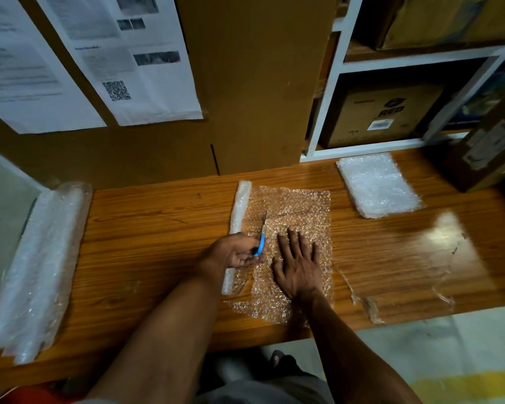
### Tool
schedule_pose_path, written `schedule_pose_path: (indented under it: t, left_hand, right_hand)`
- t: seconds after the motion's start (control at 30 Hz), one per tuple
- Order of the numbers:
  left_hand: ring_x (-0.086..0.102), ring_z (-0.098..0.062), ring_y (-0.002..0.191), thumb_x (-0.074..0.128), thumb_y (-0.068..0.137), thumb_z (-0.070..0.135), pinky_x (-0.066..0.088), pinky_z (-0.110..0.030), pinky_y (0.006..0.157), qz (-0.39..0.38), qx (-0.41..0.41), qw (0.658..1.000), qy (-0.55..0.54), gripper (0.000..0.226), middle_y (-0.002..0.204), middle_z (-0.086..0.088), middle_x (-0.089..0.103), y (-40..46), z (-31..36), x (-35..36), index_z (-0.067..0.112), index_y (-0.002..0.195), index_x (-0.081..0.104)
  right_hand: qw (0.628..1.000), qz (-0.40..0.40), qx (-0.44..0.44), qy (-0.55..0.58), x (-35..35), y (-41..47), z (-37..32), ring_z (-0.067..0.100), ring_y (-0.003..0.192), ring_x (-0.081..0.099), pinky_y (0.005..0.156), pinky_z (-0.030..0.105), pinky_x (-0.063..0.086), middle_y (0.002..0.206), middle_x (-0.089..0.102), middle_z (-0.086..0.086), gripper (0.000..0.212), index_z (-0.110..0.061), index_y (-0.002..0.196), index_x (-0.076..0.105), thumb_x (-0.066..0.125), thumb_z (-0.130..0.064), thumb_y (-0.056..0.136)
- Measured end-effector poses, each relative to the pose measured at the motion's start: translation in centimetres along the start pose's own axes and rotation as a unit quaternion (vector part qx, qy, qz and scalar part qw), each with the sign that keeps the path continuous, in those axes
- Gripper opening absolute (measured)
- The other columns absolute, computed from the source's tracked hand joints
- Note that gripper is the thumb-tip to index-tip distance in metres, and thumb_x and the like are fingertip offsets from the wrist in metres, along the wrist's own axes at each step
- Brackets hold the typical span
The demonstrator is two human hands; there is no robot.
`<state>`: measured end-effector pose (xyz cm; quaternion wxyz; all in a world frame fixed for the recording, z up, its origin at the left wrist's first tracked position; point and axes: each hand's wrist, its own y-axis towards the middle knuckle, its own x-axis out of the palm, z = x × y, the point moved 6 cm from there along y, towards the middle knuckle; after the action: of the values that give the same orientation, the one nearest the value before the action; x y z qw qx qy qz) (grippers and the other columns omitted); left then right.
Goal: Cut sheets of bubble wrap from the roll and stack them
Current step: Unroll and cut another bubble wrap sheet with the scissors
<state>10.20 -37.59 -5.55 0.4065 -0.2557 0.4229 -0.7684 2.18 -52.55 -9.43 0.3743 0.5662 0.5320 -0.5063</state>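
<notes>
Head view, centre frame: the left hand (236, 252) grips blue scissors (261, 239), blades partway up the bubble wrap (292, 217) beside its small roll (239, 211). The right hand (296, 265) lies spread flat, pinning the sheet against the tabletop (158, 217), likely for a straight cut. Finished stack (378, 185) waits upper right.

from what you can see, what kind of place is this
Probably a packing or stock room: cardboard boxes on white shelves, bubble wrap rolls on a wooden table, and printed notices taped up.
</notes>
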Motion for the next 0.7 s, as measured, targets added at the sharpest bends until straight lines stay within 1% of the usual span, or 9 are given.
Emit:
schedule_pose_path:
  t: [0.07,0.13,0.2,0.3,0.37,0.43,0.5,0.57,0.7]
  left_hand:
    - [0.068,-0.010,0.065,0.058,0.103,0.017,0.047,-0.014,0.048,0.017,0.015,1.000,-0.013,0.012,0.080,-0.008,0.071,0.4,0.2,-0.2,0.014,0.095,0.067]
    - [0.067,-0.013,0.066,0.062,0.100,0.008,0.044,-0.012,0.043,0.043,0.031,0.998,-0.022,0.012,0.075,-0.009,0.070,0.7,0.2,-0.6,0.006,0.091,0.070]
    - [0.067,-0.012,0.062,0.066,0.097,0.007,0.042,-0.010,0.038,0.059,0.040,0.997,-0.029,0.011,0.074,-0.011,0.071,1.0,0.2,-0.8,0.002,0.090,0.072]
    - [0.067,-0.013,0.063,0.065,0.097,0.007,0.040,-0.011,0.036,0.060,0.034,0.997,-0.042,0.010,0.086,-0.015,0.071,1.4,0.0,-0.9,0.001,0.096,0.073]
    - [0.066,-0.008,0.054,0.062,0.099,0.007,0.039,-0.010,0.036,0.055,0.026,0.997,-0.045,0.013,0.080,-0.012,0.072,1.6,-0.1,-1.0,0.003,0.094,0.073]
    - [0.066,-0.005,0.051,0.063,0.100,0.011,0.038,-0.010,0.038,0.034,0.016,0.999,-0.038,0.012,0.075,-0.009,0.072,1.4,0.0,-0.8,0.006,0.092,0.071]
    - [0.068,-0.006,0.057,0.066,0.098,0.016,0.040,-0.010,0.040,0.005,-0.001,1.000,-0.023,0.011,0.080,-0.008,0.073,1.3,0.1,-0.7,0.007,0.094,0.070]
    - [0.070,-0.008,0.072,0.065,0.098,0.021,0.045,-0.012,0.044,-0.027,-0.022,0.999,-0.008,0.012,0.088,-0.006,0.073,1.4,0.2,-0.8,0.009,0.099,0.068]
    - [0.069,-0.014,0.089,0.064,0.098,0.032,0.052,-0.017,0.050,-0.063,-0.033,0.997,0.008,0.026,0.106,-0.010,0.071,1.0,1.1,-0.7,0.009,0.112,0.064]
  right_hand:
    - [1.000,-0.001,0.001,-0.002,-0.1,0.0,0.0,0.024,0.161,-0.014,0.127,0.060,0.000,0.174,-0.012,-0.001,0.071,-0.032,0.167,0.002,0.017,-0.059,0.104]
    - [1.000,-0.003,-0.001,-0.011,-0.3,-0.1,0.0,0.024,0.160,-0.015,0.127,0.060,-0.001,0.174,-0.013,0.000,0.072,-0.031,0.167,0.000,0.016,-0.060,0.103]
    - [1.000,-0.006,-0.004,-0.015,-0.5,-0.1,-0.1,0.024,0.160,-0.016,0.127,0.061,-0.001,0.174,-0.014,0.001,0.074,-0.030,0.167,-0.001,0.014,-0.061,0.102]
    - [1.000,-0.008,-0.002,-0.017,-0.4,0.1,0.0,0.024,0.160,-0.016,0.126,0.062,0.000,0.174,-0.014,0.000,0.075,-0.030,0.167,-0.002,0.017,-0.062,0.102]
    - [1.000,-0.006,-0.001,-0.014,-0.2,0.3,0.1,0.025,0.161,-0.014,0.126,0.062,0.001,0.174,-0.013,0.001,0.076,-0.030,0.167,0.000,0.021,-0.062,0.102]
    - [1.000,-0.006,-0.003,-0.016,-0.1,0.4,0.2,0.025,0.161,-0.014,0.126,0.063,0.002,0.174,-0.013,0.001,0.076,-0.030,0.167,-0.001,0.023,-0.062,0.102]
    - [1.000,-0.007,-0.005,-0.015,0.0,0.4,0.2,0.026,0.161,-0.015,0.126,0.063,0.001,0.174,-0.013,0.001,0.076,-0.030,0.167,-0.001,0.023,-0.062,0.102]
    - [1.000,-0.007,-0.005,-0.012,0.1,0.6,0.2,0.025,0.160,-0.016,0.126,0.063,0.002,0.174,-0.014,0.001,0.076,-0.031,0.167,-0.001,0.024,-0.061,0.102]
    - [1.000,-0.009,-0.006,-0.013,0.4,0.8,0.3,0.026,0.161,-0.015,0.125,0.064,0.003,0.174,-0.014,0.001,0.076,-0.031,0.167,-0.002,0.024,-0.061,0.102]
